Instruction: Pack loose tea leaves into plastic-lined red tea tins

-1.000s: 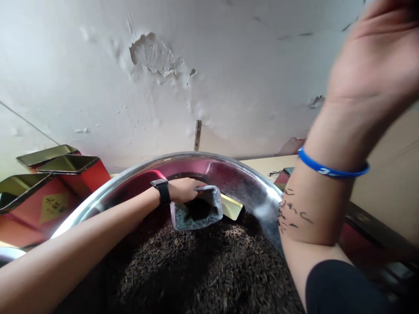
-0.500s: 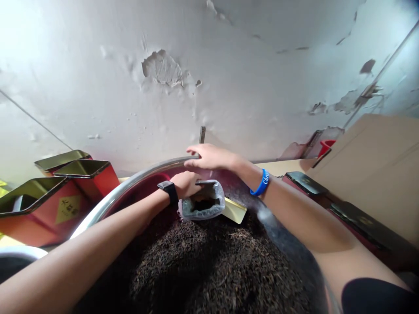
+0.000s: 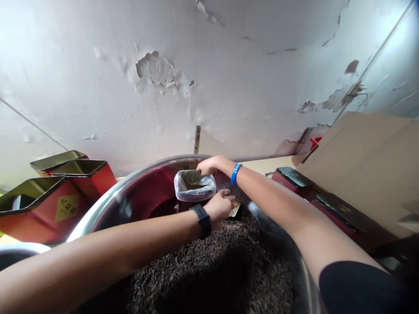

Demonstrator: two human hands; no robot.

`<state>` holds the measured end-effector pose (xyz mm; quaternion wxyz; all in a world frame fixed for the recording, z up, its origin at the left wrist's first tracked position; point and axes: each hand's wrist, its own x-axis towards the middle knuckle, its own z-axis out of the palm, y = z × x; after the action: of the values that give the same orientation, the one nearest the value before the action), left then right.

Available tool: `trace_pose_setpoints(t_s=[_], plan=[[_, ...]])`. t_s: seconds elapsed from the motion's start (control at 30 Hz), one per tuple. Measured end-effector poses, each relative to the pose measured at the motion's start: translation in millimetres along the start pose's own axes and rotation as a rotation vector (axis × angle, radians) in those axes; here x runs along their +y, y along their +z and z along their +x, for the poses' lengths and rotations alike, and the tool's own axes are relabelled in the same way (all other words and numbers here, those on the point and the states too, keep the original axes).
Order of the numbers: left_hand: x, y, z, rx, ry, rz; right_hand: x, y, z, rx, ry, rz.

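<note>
A large steel basin (image 3: pixel 108 198) holds a heap of dark loose tea leaves (image 3: pixel 222 266). A small tin lined with a clear plastic bag (image 3: pixel 194 186) stands upright at the far side of the heap. My right hand (image 3: pixel 209 165), with a blue wristband, is closed on the bag's far rim. My left hand (image 3: pixel 222 206), with a black watch, rests curled on the leaves beside the tin, close to a gold scoop (image 3: pixel 235 210) that is mostly hidden behind it.
Red tins with open gold-lined tops (image 3: pixel 62 192) stand to the left of the basin. Dark closed boxes (image 3: pixel 294 176) and a cardboard carton (image 3: pixel 369 161) lie to the right. A peeling white wall (image 3: pixel 196 78) rises close behind.
My right hand came down from near the camera to the bag's far rim. The tin now stands upright, higher on the heap. My left hand let go of it and dropped to the leaves.
</note>
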<state>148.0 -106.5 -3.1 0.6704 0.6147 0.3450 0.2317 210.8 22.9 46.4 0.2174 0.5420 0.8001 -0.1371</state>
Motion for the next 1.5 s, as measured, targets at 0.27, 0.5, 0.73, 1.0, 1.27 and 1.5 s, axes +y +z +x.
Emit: trace_pose_setpoints(t_s=[0.27, 0.5, 0.73, 1.0, 1.27, 1.5], plan=[[1.1, 39.7, 2.1, -0.238, 0.14, -0.633, -6.2, -11.2, 5.7, -0.042, 0.048, -0.107], [-32.2, 22.9, -15.5, -0.623, -0.097, 0.047, -19.4, -14.8, 8.9, -0.015, 0.05, -0.208], [-1.2, 21.7, -14.6, -0.498, 0.06, -0.62, -28.5, -14.1, 11.1, 0.043, -0.01, -0.246], [2.5, 5.1, -65.1, -0.76, 0.068, 0.244, -8.1, 36.0, -58.1, 0.299, -0.141, -0.135], [20.3, -45.7, -43.9, -0.212, 0.652, 1.163, 29.7, 112.9, -120.7, 0.507, 0.01, 0.006], [-4.4, -31.3, -54.6, -0.322, 0.731, 1.422, 34.1, 122.0, -123.8, 0.526, -0.035, 0.077]])
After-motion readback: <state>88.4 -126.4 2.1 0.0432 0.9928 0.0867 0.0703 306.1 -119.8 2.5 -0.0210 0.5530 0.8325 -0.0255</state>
